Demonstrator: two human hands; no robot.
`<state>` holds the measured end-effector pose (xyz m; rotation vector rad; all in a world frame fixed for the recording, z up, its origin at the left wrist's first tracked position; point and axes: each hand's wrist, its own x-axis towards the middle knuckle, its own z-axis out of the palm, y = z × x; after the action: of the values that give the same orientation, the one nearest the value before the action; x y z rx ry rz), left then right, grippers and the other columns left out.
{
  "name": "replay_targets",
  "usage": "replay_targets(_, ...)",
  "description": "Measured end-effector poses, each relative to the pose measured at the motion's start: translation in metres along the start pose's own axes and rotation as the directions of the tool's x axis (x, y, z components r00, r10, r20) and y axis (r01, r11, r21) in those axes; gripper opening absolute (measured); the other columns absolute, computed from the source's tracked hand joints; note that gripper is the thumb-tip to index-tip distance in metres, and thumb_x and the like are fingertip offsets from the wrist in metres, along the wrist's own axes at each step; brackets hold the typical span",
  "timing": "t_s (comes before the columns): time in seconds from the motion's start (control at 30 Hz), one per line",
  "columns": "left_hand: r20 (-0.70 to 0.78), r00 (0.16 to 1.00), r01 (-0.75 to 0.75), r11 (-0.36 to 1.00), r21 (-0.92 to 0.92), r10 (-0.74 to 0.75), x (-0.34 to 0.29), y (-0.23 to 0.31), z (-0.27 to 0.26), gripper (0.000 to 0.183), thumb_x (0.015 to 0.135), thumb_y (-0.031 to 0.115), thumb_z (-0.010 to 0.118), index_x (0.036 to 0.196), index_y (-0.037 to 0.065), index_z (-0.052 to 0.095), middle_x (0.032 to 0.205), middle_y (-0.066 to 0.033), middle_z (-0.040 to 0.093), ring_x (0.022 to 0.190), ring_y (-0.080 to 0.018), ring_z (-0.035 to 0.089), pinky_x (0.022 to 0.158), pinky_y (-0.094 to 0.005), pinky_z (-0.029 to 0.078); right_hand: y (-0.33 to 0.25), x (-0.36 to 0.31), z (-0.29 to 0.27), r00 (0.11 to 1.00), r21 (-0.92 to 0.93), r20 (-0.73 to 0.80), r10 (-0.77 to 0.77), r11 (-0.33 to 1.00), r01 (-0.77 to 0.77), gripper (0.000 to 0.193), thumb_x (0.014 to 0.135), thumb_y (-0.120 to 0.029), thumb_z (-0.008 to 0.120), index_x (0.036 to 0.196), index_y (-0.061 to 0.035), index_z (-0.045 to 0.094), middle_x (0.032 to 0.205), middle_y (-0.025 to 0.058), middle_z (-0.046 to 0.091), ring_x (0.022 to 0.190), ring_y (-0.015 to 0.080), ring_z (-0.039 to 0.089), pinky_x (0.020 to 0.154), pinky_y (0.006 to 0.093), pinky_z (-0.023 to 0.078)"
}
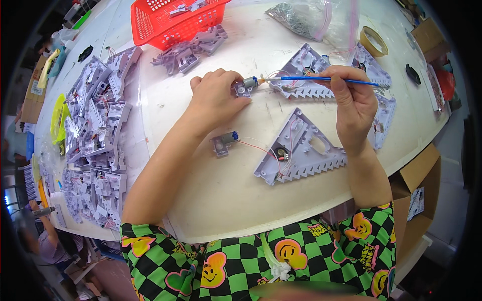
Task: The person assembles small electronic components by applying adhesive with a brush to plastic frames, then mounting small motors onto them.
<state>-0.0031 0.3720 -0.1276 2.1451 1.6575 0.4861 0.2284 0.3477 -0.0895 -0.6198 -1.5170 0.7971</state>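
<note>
Left hand: ours [218, 98] was closed on the mount [243, 92] of a small motor [250, 82], leaving its wired end exposed.
Right hand: ours [354, 100] pinched a thin blue brush [321, 79], pen-fashion, well apart from the left.
Motor: it sat between the left hand and the rear shell [297, 64]; whether the mount rested on the counter [196, 190], we could not tell.
Brush tip: it was at the motor's wired end, though we could not make out certain contact.
Steadiness: we judged it best to brace the mount and let only the brush move.
Stroke: short, light dabs seemed right, keeping to the end and off the motor's side.
Wire care: a heavy hand could have strained the thin leads, so slack looked worth keeping.
Second motor: another [229, 137] lay nearer us, its wires [253, 145] running to the front shell [300, 160]; our forearm needed to clear them.
</note>
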Motion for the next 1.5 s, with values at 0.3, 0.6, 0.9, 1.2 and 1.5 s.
replay_targets(0.3, -0.076, 0.994, -0.086, 0.979, -0.183, 0.073, -0.011, -0.026, -0.001, 0.043, 0.066, 0.027, 0.077, 0.103, 0.009, 0.063, 0.100, -0.0071, 0.059, 0.099, -0.0221, 0.052, 0.089, -0.0393, 0.028, -0.001, 0.023, 0.021, 0.979, -0.091, 0.098, 0.181, 0.981, -0.173, 0.016, 0.095, -0.010, 0.049, 0.104, 0.0025, 0.052, 0.098, 0.0113, 0.059, 0.088, 0.0175, 0.062, 0.084, 0.0323, 0.052)
replay_targets(0.6, -0.167, 0.983, -0.105, 0.983, -0.152, 0.079, -0.015, -0.020, 0.007, 0.044, 0.064, 0.028, 0.078, 0.101, 0.011, 0.061, 0.105, -0.0052, 0.056, 0.103, -0.0214, 0.050, 0.091, -0.0394, 0.027, 0.012, 0.006, 0.018, 0.982, -0.062, 0.049, 0.180, 0.982, -0.177, 0.015, 0.095, -0.009, 0.047, 0.102, 0.0028, 0.051, 0.101, 0.0146, 0.058, 0.090, 0.0210, 0.062, 0.085, 0.0341, 0.052)
replay_targets(0.9, -0.167, 0.985, -0.077, 0.969, -0.235, 0.037, -0.013, -0.023, 0.010, 0.040, 0.063, 0.023, 0.079, 0.097, 0.009, 0.064, 0.103, -0.0062, 0.057, 0.102, -0.0234, 0.050, 0.087, -0.0392, 0.029, 0.008, -0.003, 0.020, 0.973, -0.226, 0.210, -0.092, 0.964, 0.140, 0.010, 0.089, 0.001, 0.053, 0.099, 0.0027, 0.054, 0.096, 0.0169, 0.061, 0.087, 0.0219, 0.062, 0.080, 0.0312, 0.051)
replay_targets(1.2, -0.195, 0.981, -0.062, 0.969, -0.238, 0.015, -0.011, -0.022, 0.010, 0.037, 0.061, 0.025, 0.080, 0.091, 0.010, 0.065, 0.098, -0.0026, 0.059, 0.097, -0.0206, 0.055, 0.087, -0.0396, 0.030, 0.000, 0.000, 0.028, 0.855, -0.442, 0.486, -0.181, 0.793, 0.420, 0.016, 0.081, 0.005, 0.062, 0.096, 0.0012, 0.057, 0.091, 0.0190, 0.065, 0.083, 0.0277, 0.065, 0.071, 0.0313, 0.053)
replay_targets(1.5, -0.184, 0.983, -0.059, 0.965, -0.257, 0.011, -0.012, -0.021, 0.010, 0.036, 0.061, 0.025, 0.080, 0.091, 0.010, 0.066, 0.097, -0.0030, 0.060, 0.096, -0.0207, 0.055, 0.087, -0.0392, 0.029, 0.006, -0.002, 0.032, 0.854, -0.458, 0.497, -0.156, 0.789, 0.410, 0.017, 0.079, 0.008, 0.062, 0.094, 0.0022, 0.059, 0.090, 0.0177, 0.065, 0.081, 0.0274, 0.065, 0.070, 0.0302, 0.052)
